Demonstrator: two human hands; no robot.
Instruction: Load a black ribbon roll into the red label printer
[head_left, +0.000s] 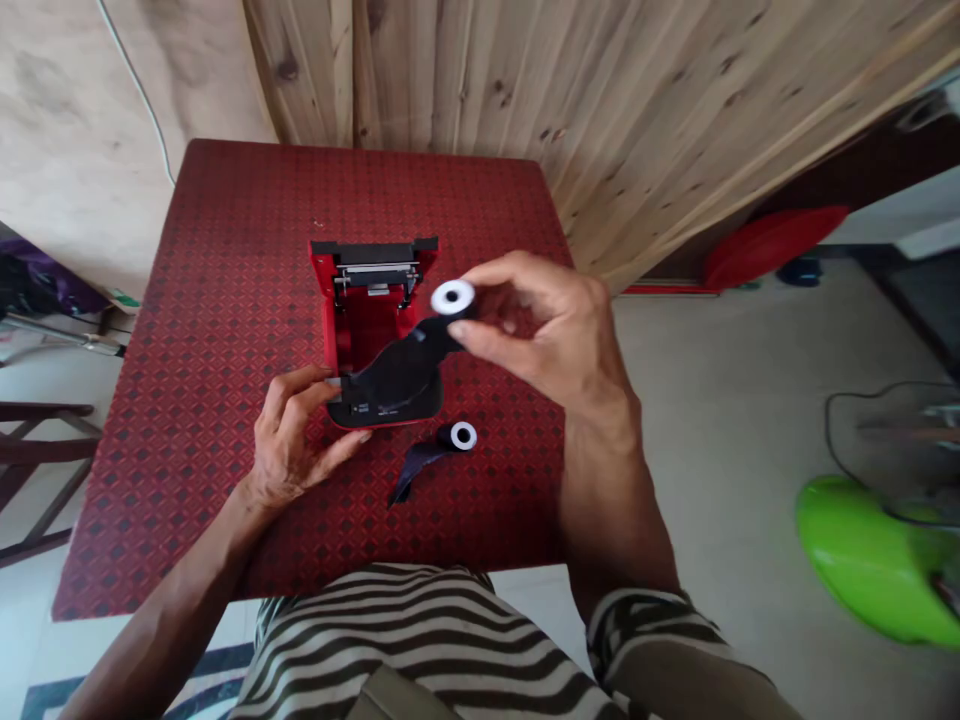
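Note:
A red and black label printer (384, 408) stands on the table with its lid raised, showing the rollers inside. My left hand (294, 430) grips its front left corner, fingers on top and thumb at the front edge. My right hand (551, 330) pinches a roll of black ribbon (453, 297) with a white core, above the printer's right side. From this roll a loose length of ribbon hangs down leftward across the printer's front. A second black ribbon roll (463, 436) lies on the table nearer to me, its tail trailing left.
The table (247, 250) has a red patterned top and stands against a wooden wall (480, 80). A wooden stool or chair (45, 450) is at the left. A green plastic object (862, 560) and a cable are at the right.

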